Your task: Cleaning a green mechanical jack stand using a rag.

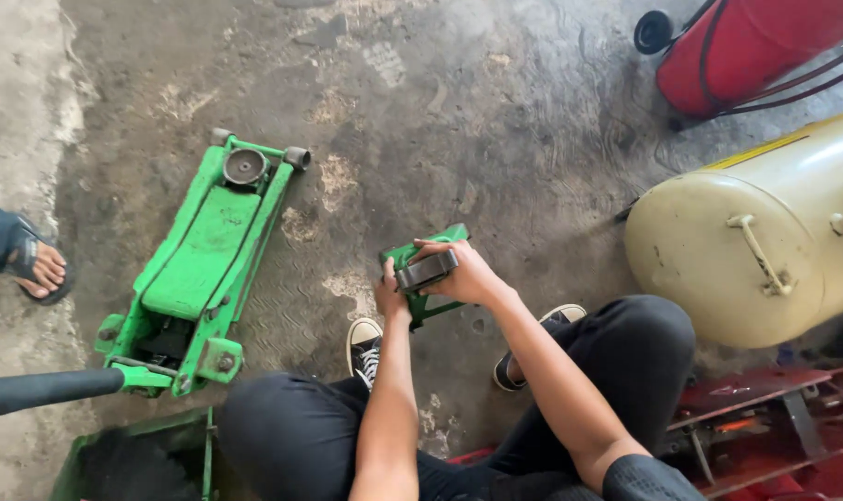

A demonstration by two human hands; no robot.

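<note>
Sitting: person on stained grey concrete floor (495, 102), knees bent, both arms out in front.
Tank: large cream cylindrical metal tank (765, 241) lying on its side at right; closed, contents not visible.
Red unit: red wheeled cylinder with black hoses (746, 46), top right, closed too.
Jack: bright green steel floor jack (203, 260) flat on the floor at left, round saddle at its far end, dark handle (41, 390) running off the left edge.
Bin: green open-topped box (138, 459), bottom left; inside looks dark, cannot tell what it holds.
Part: small green metal bracket (431, 278) held off the floor between the knees, well apart from the jack.
Block: dark grey rectangular metal block (428, 270) sitting across the bracket.
Right hand (468, 274): closed over the block from above, fingers wrapped.
Left hand (391, 295): gripping the bracket's near edge, thumb up.
Technique (my read): keep the left grip firm so the bracket can't twist, seat the block square, keep fingertips clear of the mating faces.
Bystander: sandalled foot (36, 269) at far left, not involved.
</note>
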